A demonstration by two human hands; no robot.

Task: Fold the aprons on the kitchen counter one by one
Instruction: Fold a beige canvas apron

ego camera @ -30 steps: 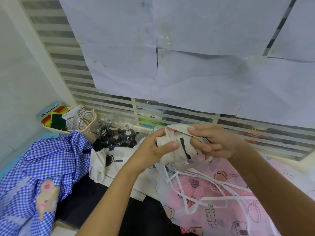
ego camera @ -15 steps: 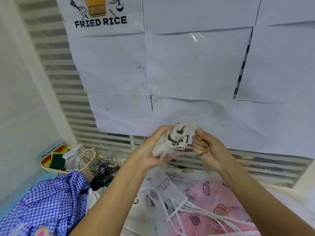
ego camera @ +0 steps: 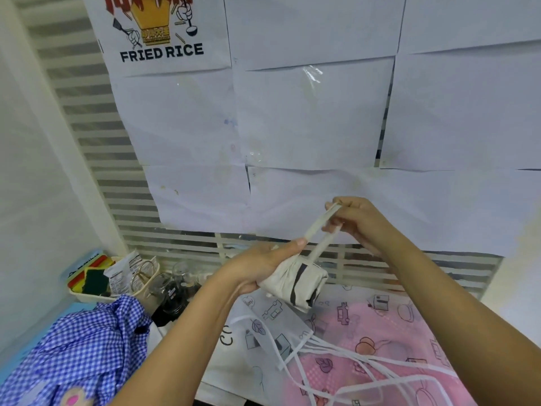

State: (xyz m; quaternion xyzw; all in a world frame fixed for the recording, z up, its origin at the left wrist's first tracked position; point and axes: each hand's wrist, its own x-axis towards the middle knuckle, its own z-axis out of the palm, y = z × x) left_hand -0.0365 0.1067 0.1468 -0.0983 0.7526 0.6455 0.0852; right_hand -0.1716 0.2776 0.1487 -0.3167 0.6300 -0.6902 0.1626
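Compared with half a second ago, the right hand (ego camera: 360, 224) is now sitting higher and further right, well apart from the bundle it was almost touching. A cream strap (ego camera: 320, 227) is stretching out taut from that hand down to the bundle. The rolled cream apron (ego camera: 295, 284) is hanging lower than before, just right of the frame's centre and above the counter. The left hand (ego camera: 263, 265) is gripping it, with fingers curled underneath and the thumb lying along the top.

The right hand is pinching the strap, and two lengths of it are running side by side from the fingers to the roll.

Counting cloth, one apron is being held in the air and three are lying below it. A pink apron (ego camera: 380, 347) is spreading across the lower right and a white printed apron (ego camera: 263, 326) is lying at lower centre. A blue checked apron (ego camera: 87, 347) is bunching at the lower left. Loose white ties (ego camera: 351, 364) are trailing over the pink one.

At the left edge a basket (ego camera: 87, 297) is holding sponges and packets, with glass jars (ego camera: 172, 288) crowding beside it, too blurred to count. A fried rice poster (ego camera: 161, 33) is hanging at the upper left among plain paper sheets (ego camera: 307, 112).

The left forearm is covering part of the white printed apron, and the right forearm is crossing over the pink one.
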